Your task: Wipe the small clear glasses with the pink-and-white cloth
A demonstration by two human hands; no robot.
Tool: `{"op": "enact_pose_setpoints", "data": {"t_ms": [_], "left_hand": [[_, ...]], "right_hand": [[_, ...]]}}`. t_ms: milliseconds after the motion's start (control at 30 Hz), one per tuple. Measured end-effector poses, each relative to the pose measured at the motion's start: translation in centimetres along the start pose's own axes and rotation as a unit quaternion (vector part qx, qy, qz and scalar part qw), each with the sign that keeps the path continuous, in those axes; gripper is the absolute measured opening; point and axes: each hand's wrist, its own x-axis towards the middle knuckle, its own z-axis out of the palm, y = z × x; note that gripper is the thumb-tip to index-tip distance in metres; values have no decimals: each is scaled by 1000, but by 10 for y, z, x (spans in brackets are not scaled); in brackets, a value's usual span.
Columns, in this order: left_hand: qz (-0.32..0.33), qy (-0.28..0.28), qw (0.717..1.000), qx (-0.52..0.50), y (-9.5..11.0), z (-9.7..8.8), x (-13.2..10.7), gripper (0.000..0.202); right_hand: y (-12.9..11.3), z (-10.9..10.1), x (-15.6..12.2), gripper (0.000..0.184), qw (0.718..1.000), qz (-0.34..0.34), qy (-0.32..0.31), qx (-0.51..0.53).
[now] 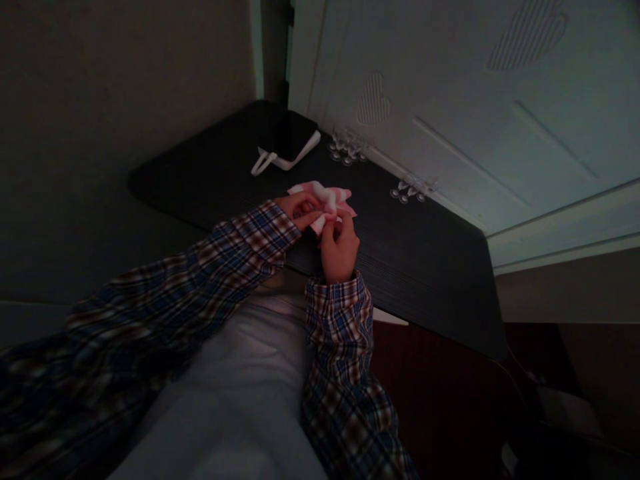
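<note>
A small pink and white striped piece of cloth or paper (327, 198) lies bunched on the near part of a dark table (425, 267). My left hand (299, 205) grips its left side, with the fingers curled under it. Just to its right, my right hand (339, 248) pinches the near edge from below. Both arms wear plaid sleeves. The light is dim, so I cannot make out how the striped piece is folded.
A dark pouch with a white strap (286, 150) sits at the table's far end. Two clusters of clear plastic pieces (346, 150) (410, 190) lie along the white panelled door (450, 100). A cable runs down at the right (520, 380).
</note>
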Motion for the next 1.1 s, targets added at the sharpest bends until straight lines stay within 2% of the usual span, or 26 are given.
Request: {"op": "enact_pose_setpoints", "data": {"t_ms": [367,600,733,900,1100], "left_hand": [[-2,6,1000,-1,-4,4,4,23],[3,0,1000,2,-9,3,4,27],[9,-8,1000,3,-6,2,3,27],[-5,12,1000,-1,0,3,2,26],[8,10,1000,0,-2,4,2,21]], "right_hand": [[2,1,1,17,1000,-9,2,-4],[-1,-1,0,19,1000,-5,-4,-20],[-2,0,0,19,1000,4,-4,-23],[0,0,0,19,1000,-4,-2,-22],[0,-1,0,19,1000,-2,-1,-10]]}}
